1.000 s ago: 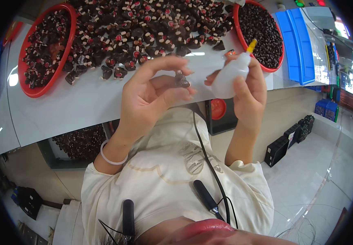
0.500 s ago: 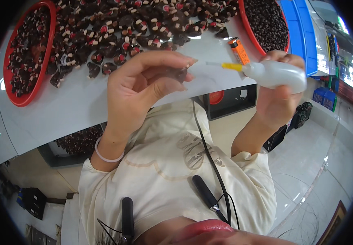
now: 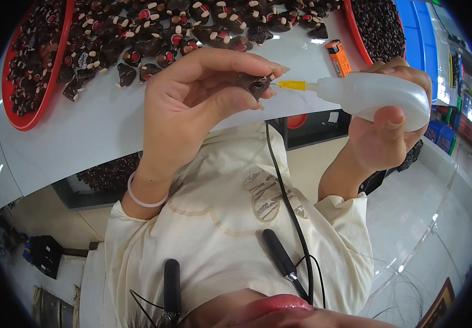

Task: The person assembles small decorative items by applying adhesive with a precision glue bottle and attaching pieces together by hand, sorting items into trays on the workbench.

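Between the thumb and fingertips of my left hand [image 3: 178, 109] is a small dark brown, glossy moulded piece [image 3: 255, 84], held above the table edge. My right hand [image 3: 380, 139] grips a translucent white squeeze bottle [image 3: 380, 97], tilted nearly level, with the thumb pressed on its near side. The bottle's yellow needle tip [image 3: 291, 85] points left, and its thin end meets the right side of the dark piece. Whether any liquid comes out is too small to see. Many similar dark pieces [image 3: 137, 54] with red and cream parts lie spread on the table beyond my left hand.
An orange lighter [image 3: 338, 59] lies on the white table [image 3: 99, 134]. Red trays of small dark parts stand at the left [image 3: 44, 112] and far right [image 3: 358, 34]. A blue tray [image 3: 419, 49] is beyond. Dark open bins [image 3: 315, 131] sit below the table edge, and a black cable [image 3: 285, 191] hangs over my shirt.
The bottle's needle tip and the dark piece, apart before, now meet. My left hand has turned the piece to face the tip. The whole view has shifted slightly.
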A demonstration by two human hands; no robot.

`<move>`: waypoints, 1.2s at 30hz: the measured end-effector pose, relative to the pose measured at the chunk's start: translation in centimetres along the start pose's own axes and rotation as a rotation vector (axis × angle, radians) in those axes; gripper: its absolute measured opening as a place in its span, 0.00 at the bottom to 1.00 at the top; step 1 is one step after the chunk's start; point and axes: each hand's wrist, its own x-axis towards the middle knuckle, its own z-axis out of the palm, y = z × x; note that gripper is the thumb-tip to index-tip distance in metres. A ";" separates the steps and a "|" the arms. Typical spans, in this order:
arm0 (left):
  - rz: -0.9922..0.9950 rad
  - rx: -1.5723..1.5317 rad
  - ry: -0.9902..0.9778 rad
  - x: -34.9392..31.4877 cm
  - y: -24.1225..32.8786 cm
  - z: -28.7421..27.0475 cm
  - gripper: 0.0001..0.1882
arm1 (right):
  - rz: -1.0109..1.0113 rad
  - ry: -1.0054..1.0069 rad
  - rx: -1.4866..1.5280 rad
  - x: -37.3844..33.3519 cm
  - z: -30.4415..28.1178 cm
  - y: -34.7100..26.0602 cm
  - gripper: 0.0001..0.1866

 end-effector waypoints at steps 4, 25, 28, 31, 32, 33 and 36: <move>-0.035 0.002 -0.012 0.1 0.2 0.1 0.16 | 0.018 0.007 -0.019 0.1 0.3 -0.3 0.27; -0.045 -0.021 -0.039 0.4 0.2 0.7 0.13 | 0.133 0.094 0.197 0.0 -1.7 1.0 0.20; -0.064 0.061 0.004 -0.1 0.3 0.3 0.16 | 0.079 0.046 -0.024 0.2 0.5 2.5 0.20; -0.089 0.072 0.046 -0.2 0.4 0.6 0.15 | 0.128 -0.065 -0.220 -0.2 1.6 3.3 0.20; -0.069 0.069 0.027 -0.2 0.4 0.8 0.15 | 0.071 -0.104 -0.275 -0.1 1.6 3.4 0.20; -0.074 0.068 0.037 -0.2 0.4 1.0 0.15 | 0.050 -0.094 -0.287 0.1 1.2 3.2 0.20; -0.073 0.064 0.033 -0.2 0.5 1.0 0.15 | -0.016 -0.083 -0.337 0.2 -0.1 2.9 0.20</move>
